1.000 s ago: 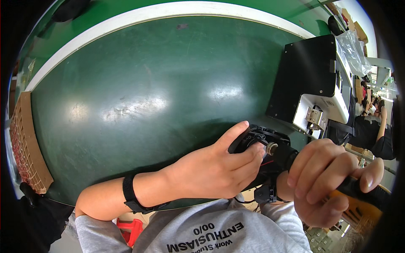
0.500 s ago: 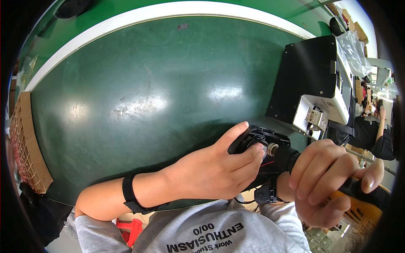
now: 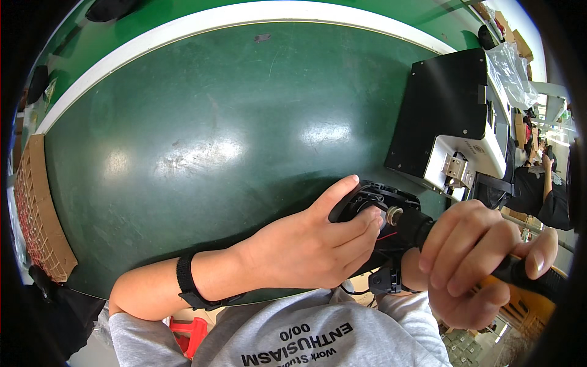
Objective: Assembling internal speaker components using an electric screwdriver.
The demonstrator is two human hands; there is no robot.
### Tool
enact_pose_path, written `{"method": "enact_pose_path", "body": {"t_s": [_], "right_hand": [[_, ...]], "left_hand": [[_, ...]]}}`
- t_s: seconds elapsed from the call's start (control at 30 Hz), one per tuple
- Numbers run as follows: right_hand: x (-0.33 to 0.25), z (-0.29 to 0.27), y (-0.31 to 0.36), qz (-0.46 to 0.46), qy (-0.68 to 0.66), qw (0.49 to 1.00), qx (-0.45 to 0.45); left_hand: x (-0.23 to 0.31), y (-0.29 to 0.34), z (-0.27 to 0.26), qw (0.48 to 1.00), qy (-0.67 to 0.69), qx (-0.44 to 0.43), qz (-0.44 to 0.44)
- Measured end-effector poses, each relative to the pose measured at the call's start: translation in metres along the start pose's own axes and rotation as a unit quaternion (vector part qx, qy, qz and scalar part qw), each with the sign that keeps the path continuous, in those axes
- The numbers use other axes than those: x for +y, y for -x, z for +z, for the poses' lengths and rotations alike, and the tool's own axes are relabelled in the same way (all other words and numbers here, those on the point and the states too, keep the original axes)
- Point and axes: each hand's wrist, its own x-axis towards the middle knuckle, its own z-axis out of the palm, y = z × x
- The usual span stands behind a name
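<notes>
At the near right edge of the green table, my left hand (image 3: 318,248) is closed round a black plastic housing (image 3: 394,194). Its thumb lies along the far side, and its fingers reach over the near part. My right hand (image 3: 465,260) grips a black electric screwdriver (image 3: 417,227) that points left. The screwdriver's metal collar (image 3: 393,215) is close against the housing beside my left fingertips. Those fingers hide the bit's tip and the spot it meets. A thin red wire shows below the collar.
A black and white metal machine (image 3: 437,113) stands on the table's right side. At the left edge is a cardboard box (image 3: 54,202) with a divider grid. Farther right are a clear plastic bag (image 3: 512,70) and a co-worker in black (image 3: 547,192). The green tabletop (image 3: 244,104) stretches ahead.
Both my hands, the housing and the screwdriver hold nearly the same place. A dark shape has come into view at the far left edge. The co-worker's arm has shifted slightly.
</notes>
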Motion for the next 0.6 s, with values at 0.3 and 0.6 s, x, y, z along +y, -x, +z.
{"method": "enact_pose_path", "body": {"t_s": [0.3,0.6], "right_hand": [[-0.0024,-0.0004,-0.001,0.002,0.003,1.0,0.008],[-0.0022,-0.0016,-0.0002,0.004,0.003,1.0,0.011]], "left_hand": [[-0.0001,-0.0008,0.0,1.0,0.009,0.004,-0.003],[0.0006,-0.0025,0.0001,1.0,0.014,0.009,-0.004]]}}
